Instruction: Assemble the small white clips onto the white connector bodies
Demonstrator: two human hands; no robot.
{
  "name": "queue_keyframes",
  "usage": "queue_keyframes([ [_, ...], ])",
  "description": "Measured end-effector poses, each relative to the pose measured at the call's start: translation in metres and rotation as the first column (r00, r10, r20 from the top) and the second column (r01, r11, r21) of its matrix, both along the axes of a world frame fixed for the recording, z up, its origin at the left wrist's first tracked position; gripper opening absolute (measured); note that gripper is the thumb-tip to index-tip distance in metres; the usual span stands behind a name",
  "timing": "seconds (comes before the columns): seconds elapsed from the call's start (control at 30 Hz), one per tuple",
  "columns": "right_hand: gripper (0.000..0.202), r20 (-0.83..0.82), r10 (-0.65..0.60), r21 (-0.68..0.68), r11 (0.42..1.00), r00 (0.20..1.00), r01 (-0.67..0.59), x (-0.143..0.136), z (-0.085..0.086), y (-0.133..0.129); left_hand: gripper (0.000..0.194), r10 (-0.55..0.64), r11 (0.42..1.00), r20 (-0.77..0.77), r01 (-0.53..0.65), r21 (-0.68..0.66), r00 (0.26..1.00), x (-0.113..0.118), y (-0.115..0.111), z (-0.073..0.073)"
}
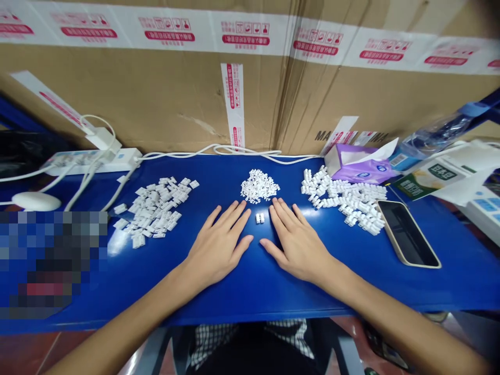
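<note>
My left hand (221, 242) lies flat on the blue table (250, 291), palm down, fingers spread. Mirroring it, my right hand (295, 239) also rests flat with its fingers stretched out. Between the fingertips sits a small white plastic part (260, 217), touched by neither hand. Just beyond it is a heap of tiny white pieces (259, 186). On the left lies a pile of flat white rectangular pieces (158, 205). To the right, many white ribbed plastic parts (351, 200) are gathered, some in rows.
A phone (409, 234) lies at the right, near a purple tissue pack (359, 165) and a plastic bottle (437, 135). At the left back are a power strip (128, 159) and white cables (187, 155). Large cardboard boxes (156, 99) wall off the back. A blurred patch covers the left front.
</note>
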State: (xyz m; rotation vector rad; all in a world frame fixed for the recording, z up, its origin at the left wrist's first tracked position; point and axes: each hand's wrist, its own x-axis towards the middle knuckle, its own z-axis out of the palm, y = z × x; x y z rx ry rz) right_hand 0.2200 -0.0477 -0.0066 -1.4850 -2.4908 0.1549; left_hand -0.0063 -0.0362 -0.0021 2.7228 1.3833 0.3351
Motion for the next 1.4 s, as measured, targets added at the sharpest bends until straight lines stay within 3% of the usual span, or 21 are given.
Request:
queue_keyframes([
  [0.43,0.078,0.022,-0.024,0.014,1.0,0.999,0.024,-0.002,-0.001,0.0,0.056,0.076,0.997,-0.051,-0.074,0.034,0.996,0.005,-0.003,-0.001],
  [0.77,0.066,0.007,0.237,0.099,0.966,0.971,-0.237,0.002,0.012,-0.004,0.054,0.067,0.997,-0.012,-0.067,0.045,0.998,0.002,-0.002,-0.003],
  [0.9,0.062,0.01,0.267,0.103,0.958,0.964,-0.266,0.005,0.015,-0.004,0.053,0.057,0.998,-0.012,-0.057,0.04,0.998,0.002,-0.002,-0.002],
  [1.03,0.057,0.044,0.213,0.137,0.967,0.976,-0.217,0.019,0.014,-0.004,0.053,0.062,0.998,-0.019,-0.061,0.028,0.998,0.002,-0.002,0.0],
  [1.27,0.049,0.07,-0.031,0.241,0.971,0.997,0.013,0.076,0.005,0.008,0.053,0.063,0.998,0.015,-0.063,0.022,0.998,0.002,-0.002,-0.001],
  [1.4,0.04,0.096,-0.09,0.298,0.953,0.991,0.057,0.098,0.003,0.019,0.052,0.063,0.998,0.027,-0.064,0.026,0.998,0.001,-0.001,-0.001],
])
